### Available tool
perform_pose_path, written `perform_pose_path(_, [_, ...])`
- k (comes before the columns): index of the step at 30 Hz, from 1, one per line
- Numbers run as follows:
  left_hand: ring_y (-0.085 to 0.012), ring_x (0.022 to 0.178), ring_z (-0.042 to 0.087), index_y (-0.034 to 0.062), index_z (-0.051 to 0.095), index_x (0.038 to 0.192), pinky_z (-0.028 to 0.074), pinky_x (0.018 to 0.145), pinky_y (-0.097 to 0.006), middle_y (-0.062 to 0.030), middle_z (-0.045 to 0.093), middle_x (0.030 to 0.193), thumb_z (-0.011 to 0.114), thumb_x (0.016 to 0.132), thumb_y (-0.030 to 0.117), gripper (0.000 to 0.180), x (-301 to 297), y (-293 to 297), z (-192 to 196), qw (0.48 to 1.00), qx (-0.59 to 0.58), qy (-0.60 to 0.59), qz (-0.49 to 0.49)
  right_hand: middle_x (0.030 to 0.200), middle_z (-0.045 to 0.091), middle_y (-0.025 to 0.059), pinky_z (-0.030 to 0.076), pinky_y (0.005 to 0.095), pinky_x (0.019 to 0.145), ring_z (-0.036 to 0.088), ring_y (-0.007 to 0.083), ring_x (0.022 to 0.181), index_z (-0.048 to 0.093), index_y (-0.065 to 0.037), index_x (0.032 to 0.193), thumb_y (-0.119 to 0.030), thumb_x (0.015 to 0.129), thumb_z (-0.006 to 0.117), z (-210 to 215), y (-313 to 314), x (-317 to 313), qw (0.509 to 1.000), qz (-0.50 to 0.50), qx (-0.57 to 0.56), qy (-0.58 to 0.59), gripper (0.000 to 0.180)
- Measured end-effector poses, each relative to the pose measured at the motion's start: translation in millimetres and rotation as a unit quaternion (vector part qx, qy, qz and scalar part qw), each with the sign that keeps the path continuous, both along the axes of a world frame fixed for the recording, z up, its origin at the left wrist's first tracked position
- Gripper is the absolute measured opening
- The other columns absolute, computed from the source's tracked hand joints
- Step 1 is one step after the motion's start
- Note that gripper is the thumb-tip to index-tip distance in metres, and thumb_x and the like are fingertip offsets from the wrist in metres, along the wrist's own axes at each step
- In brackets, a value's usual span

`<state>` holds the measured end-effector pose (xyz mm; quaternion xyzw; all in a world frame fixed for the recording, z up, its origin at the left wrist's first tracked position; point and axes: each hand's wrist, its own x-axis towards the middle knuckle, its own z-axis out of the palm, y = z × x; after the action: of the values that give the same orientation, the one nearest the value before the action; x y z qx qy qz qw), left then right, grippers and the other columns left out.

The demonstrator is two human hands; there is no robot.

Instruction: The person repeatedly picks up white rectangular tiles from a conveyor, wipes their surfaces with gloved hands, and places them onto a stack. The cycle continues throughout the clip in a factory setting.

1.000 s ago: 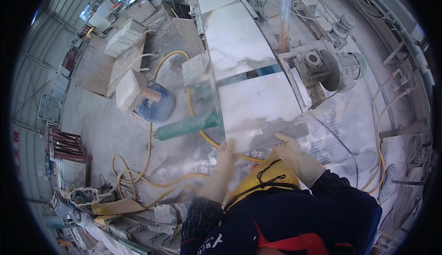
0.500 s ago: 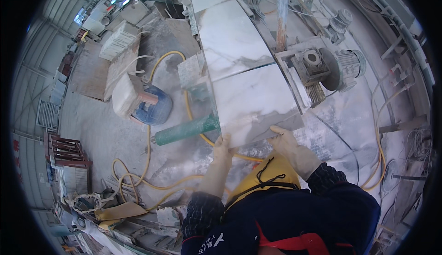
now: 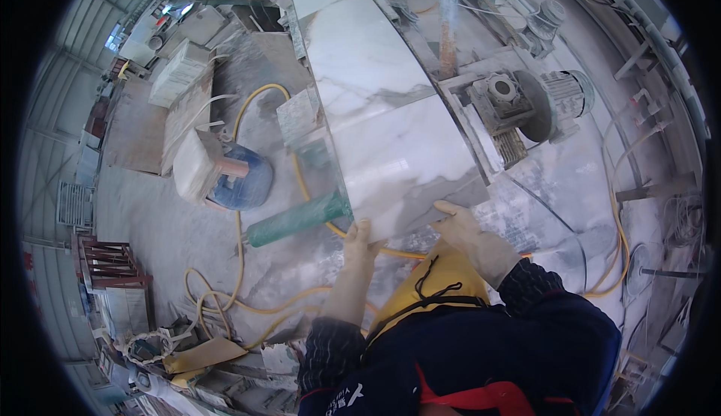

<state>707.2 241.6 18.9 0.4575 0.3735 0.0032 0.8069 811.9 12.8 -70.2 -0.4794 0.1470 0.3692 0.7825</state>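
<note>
A white marble tile (image 3: pixel 409 157) with grey veins lies at the near end of a long row. Its near left corner is held by my left hand (image 3: pixel 359 251), thumb on top and the other fingers hidden beneath. My right hand (image 3: pixel 469 242) grips the near edge further right, its thumb laid over the top face. Both hands wear pale cream gloves. Beyond this tile, a second marble tile (image 3: pixel 368 55) continues the row, with only a thin seam between them. A green roller (image 3: pixel 297 219) sticks out leftward beside my left hand.
A dusty motor with gearbox (image 3: pixel 511 104) stands right of the row, near a rusty upright post (image 3: pixel 447 33). On the left are a blue drum (image 3: pixel 244 179) and a stack of pale slabs (image 3: pixel 180 70). A yellow hose (image 3: pixel 236 266) winds across the dusty floor.
The dark gap between the near tile and the one beyond has narrowed to a thin seam. Both hands keep their hold on the near edge. The view has shifted slightly.
</note>
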Motion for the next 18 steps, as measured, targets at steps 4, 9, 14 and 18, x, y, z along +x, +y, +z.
perform_pose_path(4, [-0.0269, 0.123, 0.057, 0.0080, 0.047, 0.140, 0.052, 0.102, -0.044, -0.0108, 0.057, 0.134, 0.062, 0.100, 0.039, 0.053, 4, 1, -8, 1.000, 0.021, 0.006, -0.011, 0.121, 0.068, 0.0146, 0.052, 0.0285, 0.092, 0.064, 0.0175, 0.106, 0.058, -0.004, 0.140, 0.000, 0.089, 0.066, 11, -6, -1, 0.958, 0.147, -0.199, -0.142, 0.051])
perform_pose_path(9, [-0.0254, 0.118, 0.060, 0.0097, 0.048, 0.137, 0.054, 0.096, -0.041, -0.0097, 0.059, 0.131, 0.059, 0.102, 0.036, 0.045, 6, 0, -16, 1.000, 0.009, -0.012, 0.003, 0.124, 0.068, 0.0164, 0.052, 0.0313, 0.097, 0.064, 0.0220, 0.114, 0.060, -0.004, 0.137, -0.002, 0.087, 0.068, 36, 0, 4, 0.928, 0.167, -0.277, -0.187, 0.051])
perform_pose_path(14, [-0.0230, 0.116, 0.060, 0.0102, 0.049, 0.137, 0.055, 0.093, -0.038, -0.0085, 0.059, 0.128, 0.057, 0.103, 0.036, 0.043, 10, -2, -21, 1.000, 0.027, -0.004, 0.012, 0.115, 0.070, 0.0141, 0.054, 0.0282, 0.090, 0.065, 0.0177, 0.105, 0.057, -0.002, 0.139, -0.001, 0.089, 0.070, 34, 1, 8, 0.926, 0.167, -0.273, -0.202, 0.052])
perform_pose_path(18, [-0.0206, 0.114, 0.060, 0.0098, 0.050, 0.137, 0.055, 0.092, -0.036, -0.0080, 0.060, 0.126, 0.056, 0.103, 0.035, 0.042, 9, 0, -26, 0.999, 0.041, 0.005, 0.005, 0.127, 0.067, 0.0167, 0.051, 0.0317, 0.097, 0.064, 0.0222, 0.115, 0.061, -0.002, 0.136, -0.001, 0.086, 0.070, 24, 2, 12, 0.945, 0.153, -0.245, -0.152, 0.051])
